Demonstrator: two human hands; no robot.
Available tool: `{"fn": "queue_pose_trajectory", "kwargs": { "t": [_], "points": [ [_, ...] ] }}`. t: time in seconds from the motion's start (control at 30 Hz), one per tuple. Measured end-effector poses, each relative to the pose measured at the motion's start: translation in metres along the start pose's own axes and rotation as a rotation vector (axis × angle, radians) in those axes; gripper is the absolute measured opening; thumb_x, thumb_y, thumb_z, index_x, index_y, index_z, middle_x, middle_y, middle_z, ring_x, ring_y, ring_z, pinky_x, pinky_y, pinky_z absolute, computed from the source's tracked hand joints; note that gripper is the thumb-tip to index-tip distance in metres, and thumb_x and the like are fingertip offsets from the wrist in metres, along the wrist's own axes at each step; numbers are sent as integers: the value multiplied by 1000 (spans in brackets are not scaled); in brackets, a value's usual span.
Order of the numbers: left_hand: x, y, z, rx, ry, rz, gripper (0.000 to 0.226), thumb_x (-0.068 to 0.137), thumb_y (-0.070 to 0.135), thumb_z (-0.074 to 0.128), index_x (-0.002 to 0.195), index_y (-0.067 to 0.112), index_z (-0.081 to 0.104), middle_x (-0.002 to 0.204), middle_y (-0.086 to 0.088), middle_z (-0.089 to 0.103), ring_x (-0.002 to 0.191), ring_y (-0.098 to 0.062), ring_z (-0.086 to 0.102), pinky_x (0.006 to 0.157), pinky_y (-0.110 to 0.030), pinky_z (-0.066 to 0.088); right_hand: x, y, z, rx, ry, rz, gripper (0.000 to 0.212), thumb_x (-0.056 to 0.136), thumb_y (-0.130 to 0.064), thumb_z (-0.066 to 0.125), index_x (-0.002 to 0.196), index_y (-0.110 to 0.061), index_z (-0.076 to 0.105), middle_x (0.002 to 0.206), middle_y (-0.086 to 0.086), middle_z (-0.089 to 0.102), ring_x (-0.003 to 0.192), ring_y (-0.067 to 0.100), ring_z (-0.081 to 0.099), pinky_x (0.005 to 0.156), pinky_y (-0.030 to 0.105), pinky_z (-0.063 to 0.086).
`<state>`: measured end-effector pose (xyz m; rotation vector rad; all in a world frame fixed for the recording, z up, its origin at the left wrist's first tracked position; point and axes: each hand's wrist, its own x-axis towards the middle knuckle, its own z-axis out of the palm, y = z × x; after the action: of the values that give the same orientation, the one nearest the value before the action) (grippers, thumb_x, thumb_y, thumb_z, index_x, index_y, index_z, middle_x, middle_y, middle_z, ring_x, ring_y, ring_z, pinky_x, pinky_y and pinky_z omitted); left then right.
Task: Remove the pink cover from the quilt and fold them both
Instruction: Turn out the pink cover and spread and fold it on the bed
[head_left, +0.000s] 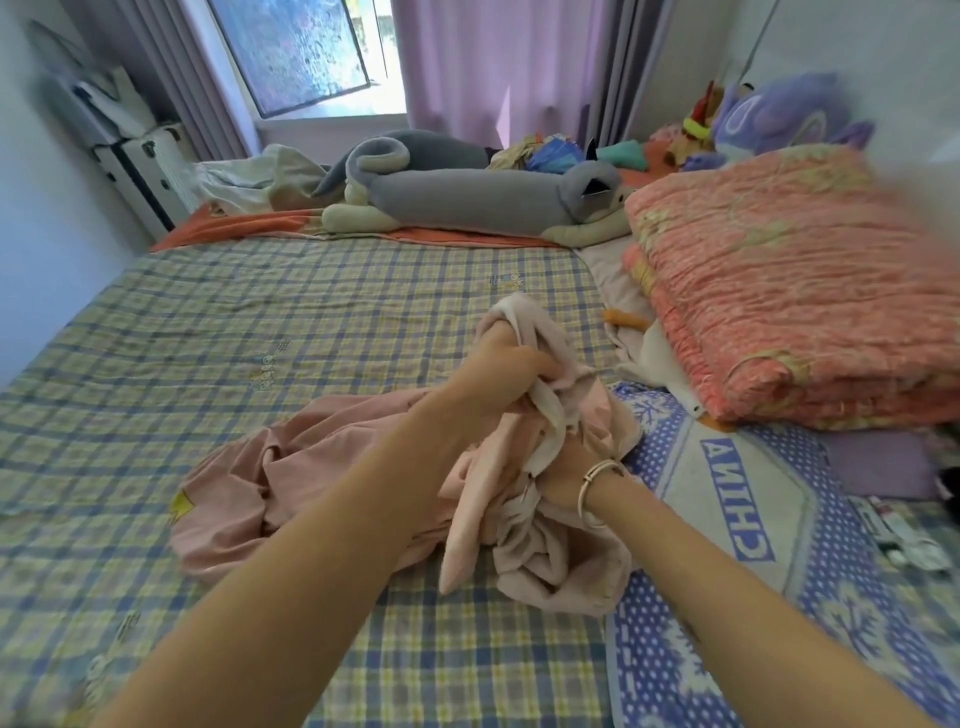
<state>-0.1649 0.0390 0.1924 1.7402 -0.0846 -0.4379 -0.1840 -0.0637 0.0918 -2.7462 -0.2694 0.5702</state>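
While the pink cover (291, 447) lies bunched on the plaid bed (260, 312), my left grip (511, 364) and right grip (563, 467) both clench it; it looks limp and light, so I'd take its corners.

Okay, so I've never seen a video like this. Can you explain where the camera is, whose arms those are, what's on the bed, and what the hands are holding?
There is no machine here. The single picture comes from a wide-angle camera worn on a person's head, looking forward and down, so the two bare arms reaching in from the bottom are the wearer's own. The left hand grips a bunched part of the pink cover and holds it up. The right hand, with a bracelet at its wrist, is partly buried in the same cloth just below and seems to grip it too. The rest of the cover lies crumpled on the plaid bed sheet. At the right sits a folded orange-pink quilt, nearer the camera a blue dotted blanket, and at the far end a grey plush toy.
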Motion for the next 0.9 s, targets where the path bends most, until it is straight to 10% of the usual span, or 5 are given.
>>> {"fn": "queue_pose_trajectory", "kwargs": {
  "t": [0.2, 0.37, 0.53, 0.73, 0.9],
  "points": [
    [14, 1, -8, -169, 90, -6, 22, 88, -5, 50, 70, 6, 57, 72, -10, 55, 64, -16, 58, 57, -27, 52, -15, 15, 10, 339, 647, 23, 33, 81, -20, 64, 109, -6, 52, 103, 10, 57, 98, 28, 53, 86, 39, 44],
    [19, -2, 9, -107, 42, 0, 7, 85, 3, 60, 88, -3, 60, 90, -20, 59, 81, -25, 62, 77, -37, 54, -12, -7, 0, 734, 393, 108, 18, 95, -21, 48, 78, -16, 52, 73, -5, 51, 77, 13, 50, 62, 15, 36],
    [16, -31, 1, 331, -175, -83, 40, 86, 25, 63, 122, 8, 54, 113, -5, 62, 103, -15, 59, 90, -29, 50, -16, 1, -22, 1393, 497, 154, 15, 91, -10, 54, 81, -13, 65, 96, 21, 66, 97, 33, 63, 91, 47, 50],
    [15, -47, 7, 655, -184, 50, 11, 86, 8, 51, 77, 5, 57, 75, -2, 57, 75, -14, 53, 70, -28, 40, -15, 10, -32, 1469, 450, 142, 23, 89, -7, 56, 107, 6, 62, 88, 15, 65, 83, 27, 62, 84, 38, 52],
    [18, -54, -2, 747, 14, 131, 33, 87, 8, 44, 117, 8, 59, 115, -11, 64, 109, -27, 55, 94, -35, 42, -23, 9, -12, 1378, 359, 134, 19, 83, 5, 59, 101, -1, 63, 95, 14, 65, 90, 28, 62, 86, 37, 52]
  ]
}}
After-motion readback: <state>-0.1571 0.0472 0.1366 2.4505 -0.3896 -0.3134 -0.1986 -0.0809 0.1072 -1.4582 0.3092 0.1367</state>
